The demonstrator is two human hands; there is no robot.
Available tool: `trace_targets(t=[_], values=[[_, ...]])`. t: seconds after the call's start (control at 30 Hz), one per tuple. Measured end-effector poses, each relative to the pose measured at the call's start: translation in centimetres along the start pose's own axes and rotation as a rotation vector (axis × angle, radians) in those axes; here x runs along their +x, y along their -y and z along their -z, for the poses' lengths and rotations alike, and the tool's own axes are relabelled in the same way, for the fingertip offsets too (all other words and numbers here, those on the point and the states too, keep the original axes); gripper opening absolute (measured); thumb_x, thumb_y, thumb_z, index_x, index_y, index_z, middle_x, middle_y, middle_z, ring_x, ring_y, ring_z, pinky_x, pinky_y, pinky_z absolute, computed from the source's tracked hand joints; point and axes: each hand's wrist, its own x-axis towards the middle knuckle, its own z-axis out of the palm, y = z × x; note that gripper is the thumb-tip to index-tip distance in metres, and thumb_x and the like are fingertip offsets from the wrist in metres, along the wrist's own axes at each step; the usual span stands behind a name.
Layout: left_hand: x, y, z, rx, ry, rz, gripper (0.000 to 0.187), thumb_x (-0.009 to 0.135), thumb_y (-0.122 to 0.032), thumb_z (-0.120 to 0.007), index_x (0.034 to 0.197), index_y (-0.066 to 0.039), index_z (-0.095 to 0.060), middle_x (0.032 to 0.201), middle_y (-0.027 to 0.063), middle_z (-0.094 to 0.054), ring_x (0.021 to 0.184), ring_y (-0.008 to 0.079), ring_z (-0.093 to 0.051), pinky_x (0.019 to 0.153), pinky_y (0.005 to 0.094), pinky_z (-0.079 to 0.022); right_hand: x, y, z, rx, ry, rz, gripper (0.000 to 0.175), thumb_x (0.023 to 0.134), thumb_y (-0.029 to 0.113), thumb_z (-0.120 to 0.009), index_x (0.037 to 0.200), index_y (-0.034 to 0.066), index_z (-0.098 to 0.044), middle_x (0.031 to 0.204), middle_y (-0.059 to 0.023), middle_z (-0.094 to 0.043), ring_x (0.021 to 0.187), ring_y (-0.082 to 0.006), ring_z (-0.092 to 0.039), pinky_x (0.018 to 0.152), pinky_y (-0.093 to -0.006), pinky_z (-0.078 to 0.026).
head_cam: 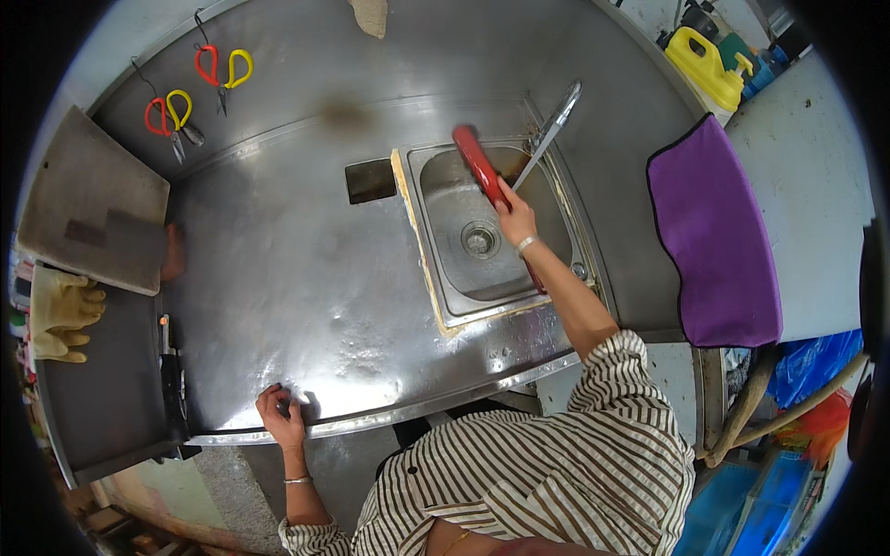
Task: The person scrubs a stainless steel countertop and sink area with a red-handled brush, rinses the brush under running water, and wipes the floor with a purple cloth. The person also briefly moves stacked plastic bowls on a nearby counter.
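Observation:
My right hand (516, 219) is closed around a long red tool (478, 163) with a glossy rounded body, held slanting over the stainless-steel sink (452, 278). Its lower end shows past my wrist, near the sink's front rim; motion blur hides what kind of tool it is. The metal faucet (557, 118) reaches over the basin beside it, and the round drain strainer (480, 240) lies below. At the front edge of the steel counter (278, 292), my left hand (279, 415) rests with curled fingers. A dark patch shows between them, and I cannot tell whether something is held.
Red-and-yellow-handled scissors (221, 73) hang at the back left. A cutting board (97, 194) leans left, above rubber gloves (66, 313) and sheathed knives (172, 375). A square opening (370, 182) lies beside the sink. Purple cloth (716, 236) and a yellow jug (706, 66) are right.

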Motion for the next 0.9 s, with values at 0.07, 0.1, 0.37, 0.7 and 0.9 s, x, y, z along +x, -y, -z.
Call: trace_targets(t=[0.07,0.1,0.37,0.7,0.9], values=[[0.1,-0.2,0.1,0.004,0.014,0.025,0.015,0.066,-0.011,-0.057,0.077,-0.002,-0.055,0.102,0.0158,-0.054,0.098,0.0315,-0.049,0.087,0.0382,-0.039,5.1,2.5,-1.8,0.015,-0.082,0.023,0.048,0.083,0.021,-0.056,0.129,0.0212,-0.045,0.108,-0.0200,-0.059,0.101,-0.0356,-0.056,0.087,-0.0370,-0.043],[0.1,-0.3,0.1,0.017,0.021,0.022,0.014,0.066,-0.011,-0.057,0.077,-0.002,-0.055,0.102,0.0157,-0.054,0.098,0.0315,-0.049,0.087,0.0384,-0.039,7.9,3.8,-3.0,0.023,-0.170,-0.061,0.049,0.082,0.022,-0.055,0.130,0.0205,-0.044,0.107,-0.0208,-0.059,0.100,-0.0367,-0.055,0.086,-0.0401,-0.043],[0.2,-0.6,0.2,0.013,0.013,0.101,0.018,0.063,-0.013,-0.057,0.077,-0.001,-0.055,0.099,0.0156,-0.054,0.098,0.0319,-0.048,0.088,0.0394,-0.038,20.0,1.7,-5.1,0.406,-0.459,-0.716,0.065,0.086,0.016,-0.045,0.141,0.0222,-0.012,0.112,-0.0218,-0.056,0.099,-0.0339,-0.058,0.083,-0.0429,-0.047],[0.4,-0.8,0.3,-0.026,0.011,0.083,0.018,0.065,-0.014,-0.058,0.077,-0.001,-0.054,0.101,0.0164,-0.052,0.099,0.0319,-0.047,0.087,0.0400,-0.038,14.1,5.1,-11.9,0.299,0.174,-0.427,0.047,0.084,0.019,-0.046,0.130,0.0210,-0.040,0.093,-0.0225,-0.061,0.085,-0.0361,-0.060,0.074,-0.0429,-0.047],[0.2,-0.7,0.4,-0.028,0.028,0.092,0.020,0.065,-0.017,-0.059,0.077,-0.002,-0.054,0.101,0.0161,-0.053,0.099,0.0313,-0.047,0.087,0.0399,-0.038,20.3,2.7,-4.0,0.498,-0.512,-0.809,0.033,0.088,0.029,-0.044,0.117,0.0171,-0.052,0.098,-0.0167,-0.061,0.089,-0.0282,-0.061,0.077,-0.0376,-0.048]])
